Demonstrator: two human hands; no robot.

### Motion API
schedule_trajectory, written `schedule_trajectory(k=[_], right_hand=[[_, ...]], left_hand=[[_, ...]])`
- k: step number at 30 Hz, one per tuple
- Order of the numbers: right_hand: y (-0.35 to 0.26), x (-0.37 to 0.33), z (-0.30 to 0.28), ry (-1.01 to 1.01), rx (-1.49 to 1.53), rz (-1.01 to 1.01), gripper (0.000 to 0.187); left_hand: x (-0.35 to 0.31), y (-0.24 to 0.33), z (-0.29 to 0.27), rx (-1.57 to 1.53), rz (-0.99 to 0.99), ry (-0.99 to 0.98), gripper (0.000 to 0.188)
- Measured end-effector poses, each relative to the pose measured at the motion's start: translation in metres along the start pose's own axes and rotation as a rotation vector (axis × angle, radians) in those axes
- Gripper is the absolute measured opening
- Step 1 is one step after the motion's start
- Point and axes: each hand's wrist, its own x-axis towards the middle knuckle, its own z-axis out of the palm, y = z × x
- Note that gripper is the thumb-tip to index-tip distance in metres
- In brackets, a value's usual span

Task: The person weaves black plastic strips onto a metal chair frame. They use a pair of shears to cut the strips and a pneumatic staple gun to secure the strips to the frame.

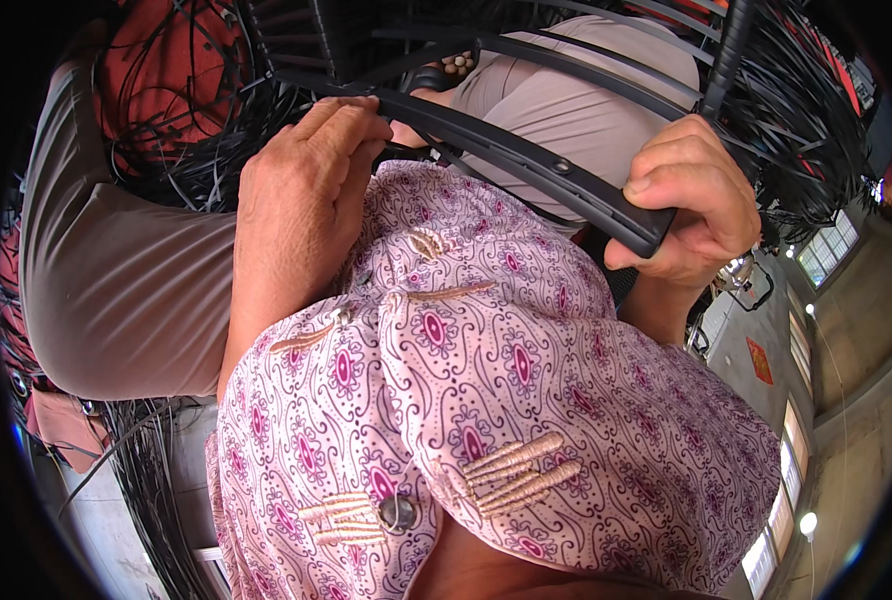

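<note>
Across my lap slants a black bar (496, 140), part of a black frame, with a round metal screw head on its face. My right hand (691, 190) is wrapped round the bar's near right end, thumb on the edge facing me. At the far left end, my left hand (306, 180) has its fingers bent and pressed together against the bar. What lies between those fingertips is hidden. A thin dark strip runs below the bar close to the left fingertips. Black slats (606, 70) of the frame stretch beyond the bar, over a grey trouser leg.
Bundles of loose black strips (806, 120) hang at the right, with more tangled strips (196, 150) at the left over a red surface (151, 70). An upright black post (731, 50) stands beyond my right hand. Long strips (151, 490) lie on the floor at lower left.
</note>
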Motion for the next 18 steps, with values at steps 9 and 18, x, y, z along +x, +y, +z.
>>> schedule_trajectory(k=[9,18], right_hand=[[0.0,0.0003,0.0003,0.001,0.003,0.006,0.047],[-0.0005,-0.0014,0.0034,0.037,0.002,-0.002,0.047]], left_hand=[[0.0008,0.0006,-0.0002,-0.005,0.002,0.003,0.011],[0.0001,0.0011,-0.0016,-0.006,-0.002,-0.004,0.011]])
